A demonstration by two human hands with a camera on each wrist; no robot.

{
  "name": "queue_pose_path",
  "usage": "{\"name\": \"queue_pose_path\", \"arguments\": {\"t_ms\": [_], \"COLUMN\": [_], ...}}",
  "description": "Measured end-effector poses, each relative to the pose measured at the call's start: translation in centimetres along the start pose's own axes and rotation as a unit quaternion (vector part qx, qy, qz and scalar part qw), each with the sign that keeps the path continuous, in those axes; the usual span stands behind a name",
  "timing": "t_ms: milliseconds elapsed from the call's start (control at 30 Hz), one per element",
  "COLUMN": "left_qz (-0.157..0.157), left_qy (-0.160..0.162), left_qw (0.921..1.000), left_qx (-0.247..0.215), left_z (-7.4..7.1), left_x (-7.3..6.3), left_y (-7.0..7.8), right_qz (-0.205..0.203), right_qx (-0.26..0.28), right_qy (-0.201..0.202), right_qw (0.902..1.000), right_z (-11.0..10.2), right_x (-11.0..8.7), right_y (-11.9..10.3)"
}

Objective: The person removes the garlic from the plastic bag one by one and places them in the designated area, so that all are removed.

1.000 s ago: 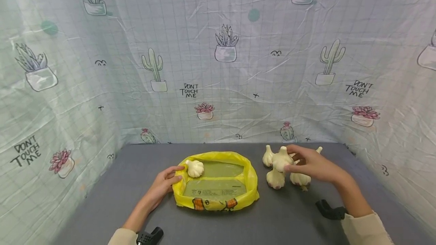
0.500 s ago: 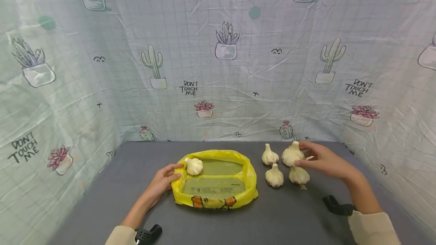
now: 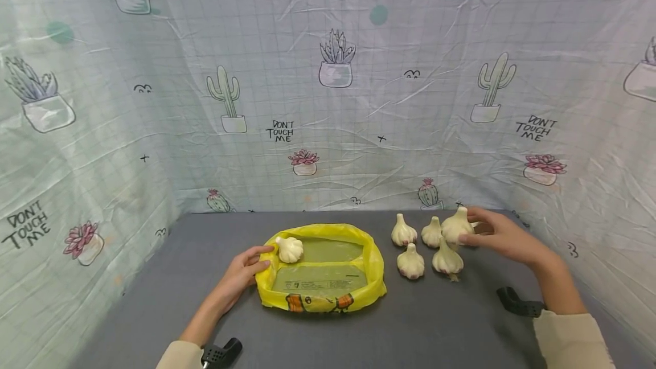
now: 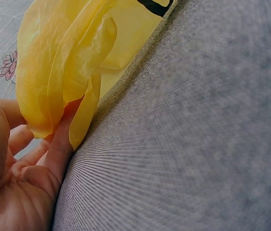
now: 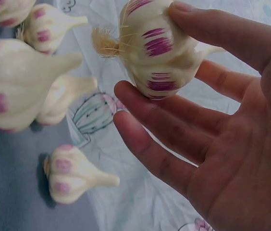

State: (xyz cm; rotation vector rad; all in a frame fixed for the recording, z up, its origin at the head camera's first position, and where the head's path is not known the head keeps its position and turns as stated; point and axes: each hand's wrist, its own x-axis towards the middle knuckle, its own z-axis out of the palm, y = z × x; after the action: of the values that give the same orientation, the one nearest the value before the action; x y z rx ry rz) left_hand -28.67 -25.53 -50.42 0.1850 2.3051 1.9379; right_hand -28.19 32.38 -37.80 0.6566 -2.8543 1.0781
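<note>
My right hand (image 3: 504, 236) holds a garlic bulb (image 3: 456, 226) between thumb and fingers, above the back of a group of bulbs. In the right wrist view this held bulb (image 5: 157, 50) shows purple streaks and a tuft of roots; the ring and little fingers extend below it. Several other garlic bulbs, including a near one (image 3: 410, 262) and one under the held bulb (image 3: 447, 259), rest on the table. My left hand (image 3: 240, 275) grips the left side of a yellow plastic bag (image 3: 376, 269), its fingers partly hidden by the plastic (image 4: 44, 72). One garlic bulb (image 3: 290, 250) lies inside the bag.
The bag stands mid-table with its mouth spread wide and its rim rolled. The grey table (image 3: 338, 340) ends at a cactus-print curtain (image 3: 333, 113) behind and on both sides. A black wrist mount (image 3: 517, 302) is on each forearm.
The right hand has moved right and slightly back with the garlic bulb, revealing more of the bulbs on the table. The left hand stays at the bag's left side.
</note>
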Motion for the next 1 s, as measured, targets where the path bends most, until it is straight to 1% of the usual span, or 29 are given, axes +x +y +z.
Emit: {"name": "queue_pose_path", "arguments": {"t_ms": [167, 333, 533, 800, 1000], "left_qz": [0.005, 0.007, 0.010, 0.008, 0.008], "left_qy": [-0.011, -0.013, -0.013, -0.011, -0.011], "left_qw": [0.9999, 0.9999, 0.9999, 0.9999, 0.9999], "left_qx": [0.001, 0.003, 0.003, 0.001, -0.002], "left_z": [-0.1, -0.1, -0.2, -0.1, -0.2], "left_x": [0.1, 0.1, 0.0, 0.1, 0.2], "left_y": [-0.2, -0.3, -0.3, -0.3, -0.5], "right_qz": [0.014, 0.017, 0.034, 0.063, 0.068], "right_qx": [-0.011, -0.008, -0.006, -0.011, 0.001], "right_qy": [0.005, 0.012, -0.001, -0.015, -0.023], "right_qw": [0.9998, 0.9998, 0.9994, 0.9978, 0.9974], "right_z": [-0.4, -0.9, -1.2, -1.2, -0.8], "right_x": [-0.4, -0.9, -1.2, -1.3, -1.4], "right_y": [1.1, 2.1, 3.2, 4.9, 6.5]}}
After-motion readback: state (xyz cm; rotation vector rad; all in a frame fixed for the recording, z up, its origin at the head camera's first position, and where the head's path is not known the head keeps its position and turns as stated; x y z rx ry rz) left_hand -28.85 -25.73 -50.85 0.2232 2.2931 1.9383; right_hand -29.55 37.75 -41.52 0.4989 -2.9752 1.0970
